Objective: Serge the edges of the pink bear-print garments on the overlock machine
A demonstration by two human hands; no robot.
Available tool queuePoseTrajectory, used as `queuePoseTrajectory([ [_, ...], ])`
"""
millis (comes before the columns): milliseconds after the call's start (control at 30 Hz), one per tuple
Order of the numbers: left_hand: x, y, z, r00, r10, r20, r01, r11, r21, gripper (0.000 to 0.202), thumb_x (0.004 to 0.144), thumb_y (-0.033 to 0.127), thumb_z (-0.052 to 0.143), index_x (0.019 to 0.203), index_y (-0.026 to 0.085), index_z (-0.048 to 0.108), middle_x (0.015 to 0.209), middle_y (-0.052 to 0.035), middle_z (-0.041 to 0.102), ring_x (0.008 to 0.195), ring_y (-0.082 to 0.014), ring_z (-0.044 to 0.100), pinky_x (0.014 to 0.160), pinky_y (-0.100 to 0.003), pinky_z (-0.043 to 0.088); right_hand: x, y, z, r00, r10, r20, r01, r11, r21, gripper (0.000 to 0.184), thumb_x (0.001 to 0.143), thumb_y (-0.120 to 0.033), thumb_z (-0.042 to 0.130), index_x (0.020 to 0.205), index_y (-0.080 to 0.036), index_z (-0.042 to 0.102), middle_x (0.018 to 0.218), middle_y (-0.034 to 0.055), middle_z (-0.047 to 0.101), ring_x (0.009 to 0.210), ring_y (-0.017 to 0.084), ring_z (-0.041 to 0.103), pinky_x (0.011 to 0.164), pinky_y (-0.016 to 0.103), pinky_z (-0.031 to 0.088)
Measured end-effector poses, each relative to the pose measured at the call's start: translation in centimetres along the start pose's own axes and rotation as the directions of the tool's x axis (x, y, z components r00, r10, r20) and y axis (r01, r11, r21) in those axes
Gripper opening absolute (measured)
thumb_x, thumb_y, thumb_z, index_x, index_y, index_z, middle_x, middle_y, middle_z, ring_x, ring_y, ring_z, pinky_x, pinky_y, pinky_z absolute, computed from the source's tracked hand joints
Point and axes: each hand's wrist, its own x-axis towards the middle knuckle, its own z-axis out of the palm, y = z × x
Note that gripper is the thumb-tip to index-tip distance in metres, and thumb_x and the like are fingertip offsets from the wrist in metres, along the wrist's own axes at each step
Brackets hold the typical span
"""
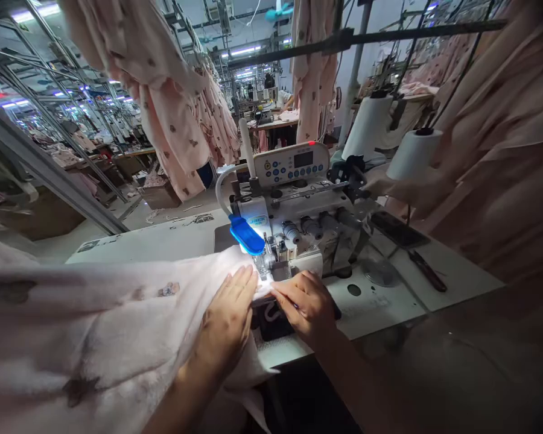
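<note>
A pale pink printed fabric (95, 325) lies across the sewing table and over my lap at the left. My left hand (228, 316) rests flat on it, fingers stretched out toward the presser foot of the overlock sewing machine (298, 223). My right hand (305, 304) is closed in a pinch on the fabric's edge just in front of the needle area. A blue lamp (247, 235) on a white gooseneck lights the spot brightly.
Two large white thread cones (391, 144) stand behind the machine. A phone (398, 229) and a dark-handled tool (428, 271) lie on the white table (434, 283) to the right. Pink garments (181, 108) hang overhead and at the right. Metal racks fill the left.
</note>
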Motion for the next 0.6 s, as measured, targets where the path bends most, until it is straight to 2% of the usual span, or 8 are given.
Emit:
queuePoseTrajectory([
  [100,1.2,-1.0,-0.2,0.998,-0.013,0.060,0.013,1.000,-0.002,0.049,0.082,0.006,0.030,0.129,0.008,0.044,0.137,-0.0118,0.043,0.127,-0.0241,0.041,0.105,-0.045,0.041,1.2,-0.1,0.4,0.998,0.044,0.040,-0.040,0.995,-0.096,0.022,0.092,-0.019,0.050,0.077,-0.017,0.065,0.063,0.0012,0.047,0.067,0.018,0.044,0.066,0.032,0.035],
  [200,2.4,-2.1,-0.3,0.996,0.007,0.085,-0.006,1.000,-0.012,0.046,0.083,0.009,0.030,0.127,0.009,0.045,0.133,-0.0120,0.048,0.125,-0.0232,0.043,0.105,-0.043,0.040,1.0,-0.5,0.2,0.995,0.100,-0.028,-0.103,0.982,-0.156,0.026,0.094,-0.021,0.047,0.075,-0.017,0.065,0.064,0.0019,0.048,0.068,0.018,0.046,0.067,0.032,0.035],
  [300,4.2,-3.3,-0.2,0.993,0.032,0.111,-0.029,0.999,-0.025,0.039,0.083,0.009,0.031,0.115,0.015,0.054,0.120,-0.0114,0.058,0.114,-0.0232,0.053,0.099,-0.041,0.044,-1.1,-0.4,-0.3,0.984,0.150,-0.092,-0.161,0.979,-0.128,0.022,0.095,-0.021,0.046,0.085,-0.016,0.065,0.071,0.0028,0.052,0.069,0.017,0.048,0.069,0.031,0.038],
  [433,6.7,-5.2,0.6,0.996,0.057,0.067,-0.054,0.998,-0.045,0.034,0.082,0.008,0.032,0.096,0.016,0.061,0.105,-0.0134,0.064,0.098,-0.0242,0.060,0.089,-0.040,0.050,-5.5,1.1,-0.7,0.981,0.196,0.008,-0.193,0.973,-0.124,0.017,0.095,-0.019,0.045,0.095,-0.016,0.062,0.078,0.0037,0.055,0.074,0.018,0.052,0.071,0.032,0.040],
  [600,7.9,-6.3,1.0,0.994,0.087,-0.062,-0.086,0.996,0.025,0.030,0.079,0.007,0.038,0.084,0.015,0.066,0.091,-0.0099,0.069,0.088,-0.0214,0.064,0.082,-0.032,0.053,-8.3,3.2,0.0,0.995,0.097,0.001,-0.096,0.985,-0.141,0.016,0.095,-0.022,0.045,0.101,-0.017,0.059,0.081,0.0048,0.057,0.075,0.019,0.055,0.070,0.033,0.043],
])
